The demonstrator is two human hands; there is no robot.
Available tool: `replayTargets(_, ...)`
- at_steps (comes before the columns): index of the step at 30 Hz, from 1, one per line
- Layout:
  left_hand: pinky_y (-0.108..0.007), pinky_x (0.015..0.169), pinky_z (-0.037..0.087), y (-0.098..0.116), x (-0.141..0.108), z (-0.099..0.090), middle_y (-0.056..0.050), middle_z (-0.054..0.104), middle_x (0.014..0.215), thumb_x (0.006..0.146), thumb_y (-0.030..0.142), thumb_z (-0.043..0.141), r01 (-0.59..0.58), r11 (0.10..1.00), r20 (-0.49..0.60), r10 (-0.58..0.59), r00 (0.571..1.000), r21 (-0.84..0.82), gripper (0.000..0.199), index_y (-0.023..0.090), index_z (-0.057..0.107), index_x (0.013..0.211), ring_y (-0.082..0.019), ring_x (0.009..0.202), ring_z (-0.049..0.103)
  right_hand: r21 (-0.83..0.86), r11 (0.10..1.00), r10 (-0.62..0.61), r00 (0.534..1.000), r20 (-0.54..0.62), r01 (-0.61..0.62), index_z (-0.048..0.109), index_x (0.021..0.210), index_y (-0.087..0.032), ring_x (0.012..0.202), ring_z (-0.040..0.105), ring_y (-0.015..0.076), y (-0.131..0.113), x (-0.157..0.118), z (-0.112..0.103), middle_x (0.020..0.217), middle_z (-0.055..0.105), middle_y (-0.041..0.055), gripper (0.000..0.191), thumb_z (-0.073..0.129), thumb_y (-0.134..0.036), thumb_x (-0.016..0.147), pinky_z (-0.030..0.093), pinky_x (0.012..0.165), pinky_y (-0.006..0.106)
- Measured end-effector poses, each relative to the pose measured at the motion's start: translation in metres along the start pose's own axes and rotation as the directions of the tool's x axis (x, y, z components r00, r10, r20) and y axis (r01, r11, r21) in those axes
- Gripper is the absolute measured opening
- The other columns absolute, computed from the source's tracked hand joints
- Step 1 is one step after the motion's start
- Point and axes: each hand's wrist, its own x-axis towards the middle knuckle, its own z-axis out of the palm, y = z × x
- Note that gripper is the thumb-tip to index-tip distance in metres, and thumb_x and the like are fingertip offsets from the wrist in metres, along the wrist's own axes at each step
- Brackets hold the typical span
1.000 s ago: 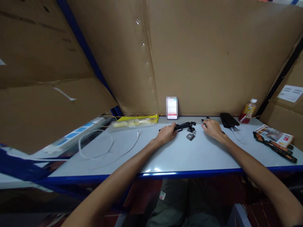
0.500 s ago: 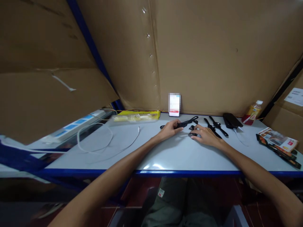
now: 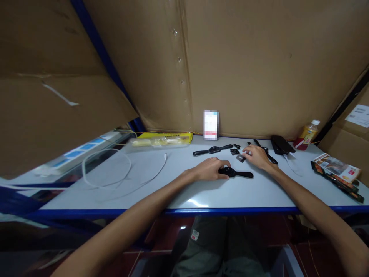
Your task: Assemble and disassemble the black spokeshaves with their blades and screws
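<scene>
My left hand (image 3: 211, 169) is closed around the left end of a black spokeshave (image 3: 243, 174), whose other handle points right over the table. Another black spokeshave (image 3: 213, 149) lies just beyond that hand. My right hand (image 3: 256, 155) is bent over the tabletop, its fingertips at the edge of a flat slotted metal blade (image 3: 240, 158). Close to the fingertips lie small dark parts (image 3: 234, 151). More black spokeshaves (image 3: 271, 157) lie behind the right hand, partly hidden by it.
A lit phone (image 3: 210, 125) leans on the cardboard at the back. A yellow packet (image 3: 164, 139) and white cable (image 3: 129, 165) lie left, near a power strip (image 3: 83, 152). To the right are a black case (image 3: 281, 145), a drink bottle (image 3: 307, 134) and printed packets (image 3: 338, 169).
My left hand has let go of the far spokeshave, which now lies on the table, and moved nearer to grip another one. My right hand has shifted slightly right and away from me.
</scene>
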Motion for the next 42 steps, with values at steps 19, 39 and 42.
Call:
replayTargets(19,-0.035,0.075,0.044,0.000,0.002,0.001,-0.007,0.074,0.105,0.087,0.036,0.069,-0.098,0.993,-0.013,0.099,0.995,0.067,0.032,0.027,0.073,0.116,-0.024,0.090,0.067,0.118,0.941,-0.327,0.942,0.075,0.318,0.077,0.096,-0.026,0.112,0.064,0.0254,-0.022,-0.008,-0.003,0.108,0.077,0.0059,0.022,0.056,-0.019,0.092,0.046,0.098,0.036)
replayTargets(39,-0.031,0.073,0.040,-0.009,0.004,0.002,-0.005,0.067,0.098,0.088,0.035,0.071,-0.090,0.993,-0.007,0.091,0.996,0.072,0.039,0.020,0.069,0.124,-0.019,0.084,0.059,0.455,0.889,-0.077,0.996,0.055,0.044,0.070,0.080,-0.020,0.071,0.064,0.0193,-0.010,-0.006,0.000,0.074,0.070,0.0018,0.002,0.069,-0.020,0.082,0.045,0.072,0.031)
replayTargets(42,-0.030,0.073,0.040,-0.016,0.002,-0.008,-0.005,0.066,0.098,0.086,0.031,0.073,-0.113,0.993,0.054,0.111,0.992,0.032,0.040,0.019,0.070,0.123,-0.018,0.083,0.059,0.729,0.680,-0.004,0.994,0.109,-0.077,0.059,0.075,-0.022,0.065,0.062,0.0174,-0.017,-0.007,-0.001,0.069,0.064,-0.0011,0.016,0.072,-0.030,0.081,0.048,0.065,0.031)
